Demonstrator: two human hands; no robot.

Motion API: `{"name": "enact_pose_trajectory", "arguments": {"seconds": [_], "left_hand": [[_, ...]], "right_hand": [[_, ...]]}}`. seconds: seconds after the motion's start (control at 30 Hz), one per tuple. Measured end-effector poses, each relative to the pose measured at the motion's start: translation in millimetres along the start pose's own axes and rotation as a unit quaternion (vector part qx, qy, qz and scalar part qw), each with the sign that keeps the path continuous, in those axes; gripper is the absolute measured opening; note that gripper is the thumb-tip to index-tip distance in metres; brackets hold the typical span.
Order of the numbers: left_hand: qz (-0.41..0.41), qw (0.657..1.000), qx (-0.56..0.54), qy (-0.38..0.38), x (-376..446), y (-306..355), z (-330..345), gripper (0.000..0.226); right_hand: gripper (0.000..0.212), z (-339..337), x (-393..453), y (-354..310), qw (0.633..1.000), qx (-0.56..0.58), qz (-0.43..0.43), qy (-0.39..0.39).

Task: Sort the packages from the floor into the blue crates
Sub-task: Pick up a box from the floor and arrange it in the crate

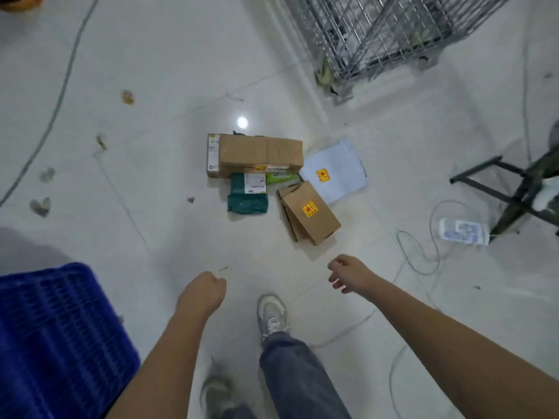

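Hands [208,290] above floor packages [260,152]

I'm looking down at a parcel-sorting room: glossy white tiled floor [169,86], galvanised wire-mesh roll cage [390,28], perforated blue plastic crate [57,337], and labelled brown cardboard boxes [260,152] among plastic mailers.

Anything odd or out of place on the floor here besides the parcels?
Yes: torn scraps of debris litter the tiles at left, and a loose cable loops across the floor at right, near the small cardboard box.
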State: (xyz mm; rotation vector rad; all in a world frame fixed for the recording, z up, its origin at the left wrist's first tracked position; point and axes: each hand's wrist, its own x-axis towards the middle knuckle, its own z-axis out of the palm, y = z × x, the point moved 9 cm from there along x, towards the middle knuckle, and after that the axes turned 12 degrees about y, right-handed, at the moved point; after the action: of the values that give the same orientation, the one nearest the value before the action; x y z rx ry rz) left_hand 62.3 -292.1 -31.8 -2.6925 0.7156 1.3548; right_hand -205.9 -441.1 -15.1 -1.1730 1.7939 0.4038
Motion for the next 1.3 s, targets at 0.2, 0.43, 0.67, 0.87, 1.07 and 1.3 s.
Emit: {"name": "enact_pose_trajectory", "arguments": {"seconds": [0.2,0.43,0.67,0.87,1.07,1.3], "left_hand": [[0.105,0.988,0.106,-0.025,38,67,40,0.030],[0.171,0.964,0.198,-0.048,106,131,62,0.033],[0.235,0.942,0.240,0.004,179,188,73,0.028],[0.232,0.942,0.239,-0.033,236,210,117,0.030],[0.257,0.951,0.166,-0.042,270,252,156,0.039],[0.191,0.974,0.109,-0.058,306,266,191,0.027]], "right_hand": [[0.025,-12,45,14,0.998,0.047,0.046,0.011],[0.027,14,81,21,0.985,0.137,0.105,0.006],[0.018,45,140,29,0.966,0.208,0.145,0.057],[0.042,55,199,52,0.950,0.229,0.180,0.115],[0.056,52,263,77,0.925,0.285,0.219,0.121],[0.054,71,313,88,0.880,0.383,0.274,0.066]]}}
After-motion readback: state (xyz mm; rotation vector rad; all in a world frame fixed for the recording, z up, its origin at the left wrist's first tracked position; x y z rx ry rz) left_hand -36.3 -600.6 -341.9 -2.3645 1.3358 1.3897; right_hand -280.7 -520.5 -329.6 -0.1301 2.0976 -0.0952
